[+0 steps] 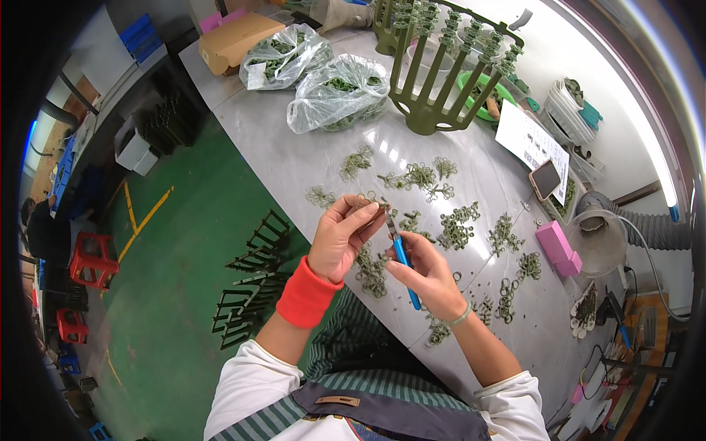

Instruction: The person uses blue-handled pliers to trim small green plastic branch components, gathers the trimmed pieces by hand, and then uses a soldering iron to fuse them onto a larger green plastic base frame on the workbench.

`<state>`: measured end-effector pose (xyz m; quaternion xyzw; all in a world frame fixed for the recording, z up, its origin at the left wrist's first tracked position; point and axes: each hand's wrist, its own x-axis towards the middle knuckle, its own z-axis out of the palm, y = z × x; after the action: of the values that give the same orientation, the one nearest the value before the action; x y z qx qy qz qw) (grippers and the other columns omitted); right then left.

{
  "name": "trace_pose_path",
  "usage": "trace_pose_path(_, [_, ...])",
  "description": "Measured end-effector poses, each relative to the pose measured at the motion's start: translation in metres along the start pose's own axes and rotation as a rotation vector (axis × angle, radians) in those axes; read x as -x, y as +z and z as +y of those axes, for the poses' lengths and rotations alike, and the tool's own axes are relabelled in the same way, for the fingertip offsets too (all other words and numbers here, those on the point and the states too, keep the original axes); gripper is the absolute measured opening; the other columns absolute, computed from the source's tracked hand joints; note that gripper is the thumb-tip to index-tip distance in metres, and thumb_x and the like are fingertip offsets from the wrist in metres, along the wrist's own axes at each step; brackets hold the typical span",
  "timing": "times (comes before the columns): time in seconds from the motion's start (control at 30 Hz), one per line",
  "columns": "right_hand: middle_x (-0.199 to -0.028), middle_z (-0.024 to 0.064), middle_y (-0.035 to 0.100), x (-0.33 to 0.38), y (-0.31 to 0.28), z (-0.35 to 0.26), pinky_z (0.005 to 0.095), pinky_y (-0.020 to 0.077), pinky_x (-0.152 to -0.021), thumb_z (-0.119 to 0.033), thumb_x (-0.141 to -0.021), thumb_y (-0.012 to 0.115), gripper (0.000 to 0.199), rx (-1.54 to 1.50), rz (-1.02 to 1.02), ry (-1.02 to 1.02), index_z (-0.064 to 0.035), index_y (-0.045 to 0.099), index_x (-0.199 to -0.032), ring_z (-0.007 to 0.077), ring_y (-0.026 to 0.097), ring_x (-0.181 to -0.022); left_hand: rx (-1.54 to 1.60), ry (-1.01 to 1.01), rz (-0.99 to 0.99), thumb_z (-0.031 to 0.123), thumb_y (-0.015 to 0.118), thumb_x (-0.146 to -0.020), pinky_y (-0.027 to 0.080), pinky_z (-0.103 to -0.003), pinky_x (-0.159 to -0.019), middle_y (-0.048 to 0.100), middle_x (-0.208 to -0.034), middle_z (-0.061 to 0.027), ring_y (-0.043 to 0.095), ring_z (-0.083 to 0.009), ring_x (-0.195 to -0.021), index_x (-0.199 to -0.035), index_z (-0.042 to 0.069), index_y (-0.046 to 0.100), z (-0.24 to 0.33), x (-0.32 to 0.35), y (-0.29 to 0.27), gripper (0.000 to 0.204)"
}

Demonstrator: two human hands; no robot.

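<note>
My left hand (pixel 344 229), with a red wristband below it, pinches a small green ring-shaped part between thumb and fingers. My right hand (pixel 425 266) is closed around blue-handled cutting pliers (pixel 401 253), whose jaws meet the part at my left fingertips. Whether the jaws are fully closed is too small to make out. Around both hands, loose clusters of green ring parts (pixel 457 225) lie on the grey table (pixel 279 147). One cluster (pixel 371 272) sits right below my hands, partly covered by them.
Behind stand two clear plastic bags (pixel 340 95) of green parts, a cardboard box (pixel 239 42) and a green pronged rack (pixel 434 103). To the right are a phone (pixel 544 180), a pink block (pixel 559 248) and a ducted funnel (pixel 597 239). Green frames (pixel 254 287) stand left of the table.
</note>
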<state>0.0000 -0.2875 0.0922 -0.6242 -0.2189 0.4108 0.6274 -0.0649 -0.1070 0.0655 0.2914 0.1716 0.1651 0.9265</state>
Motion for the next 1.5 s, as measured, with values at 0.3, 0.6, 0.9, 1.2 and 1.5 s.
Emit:
trace_pose_path(0.3, [-0.115, 0.0069, 0.061, -0.002, 0.0, 0.006, 0.0272, 0.0477, -0.091, -0.011, -0.091, 0.069, 0.052, -0.068, -0.031, -0.003, 0.0025, 0.046, -0.137, 0.0111, 0.058, -0.104, -0.033, 0.015, 0.014, 0.002, 0.063, -0.093, 0.058, -0.028, -0.093, 0.069, -0.102, -0.0065, 0.067, -0.0167, -0.105, -0.096, 0.007, 0.062, -0.003, 0.003, -0.004, 0.006])
trace_pose_path(0.6, [-0.104, 0.0057, 0.064, -0.023, -0.008, 0.022, 0.0254, 0.0471, -0.074, -0.018, -0.09, 0.071, 0.051, -0.167, -0.026, 0.124, 0.0045, 0.051, -0.13, 0.0106, 0.06, -0.085, -0.661, 0.221, 0.059, 0.011, 0.072, -0.087, 0.048, -0.024, -0.072, 0.066, -0.093, 0.0003, 0.06, -0.0098, -0.079, -0.112, 0.004, 0.061, 0.0, -0.029, -0.039, 0.028])
trace_pose_path(0.9, [-0.099, 0.0036, 0.063, -0.017, -0.021, 0.02, 0.0259, 0.0459, -0.076, -0.021, -0.088, 0.073, 0.056, -0.175, 0.062, 0.153, 0.0066, 0.05, -0.131, 0.0096, 0.057, -0.088, -1.831, 0.732, 0.07, 0.013, 0.071, -0.08, 0.046, -0.04, -0.091, 0.064, -0.106, -0.0128, 0.056, -0.032, -0.106, -0.109, 0.007, 0.067, 0.012, -0.078, -0.042, 0.03])
trace_pose_path(1.2, [-0.103, 0.0037, 0.06, -0.006, -0.028, 0.009, 0.0265, 0.0459, -0.076, -0.017, -0.091, 0.07, 0.046, -0.14, 0.073, 0.15, 0.0048, 0.053, -0.128, 0.0104, 0.056, -0.09, -1.794, 0.68, -0.41, -0.003, 0.062, -0.076, 0.046, -0.041, -0.095, 0.061, -0.11, -0.013, 0.055, -0.0341, -0.107, -0.11, 0.007, 0.065, -0.009, -0.146, -0.025, 0.035])
trace_pose_path(1.5, [-0.103, 0.0047, 0.061, -0.004, -0.032, 0.012, 0.0265, 0.0464, -0.077, -0.016, -0.091, 0.069, 0.046, -0.15, 0.073, 0.151, 0.0052, 0.053, -0.128, 0.0112, 0.058, -0.09, -1.76, 0.356, -0.428, -0.001, 0.066, -0.074, 0.053, -0.036, -0.074, 0.066, -0.089, -0.0116, 0.064, -0.0286, -0.079, -0.102, 0.005, 0.062, 0.007, -0.145, -0.033, 0.029])
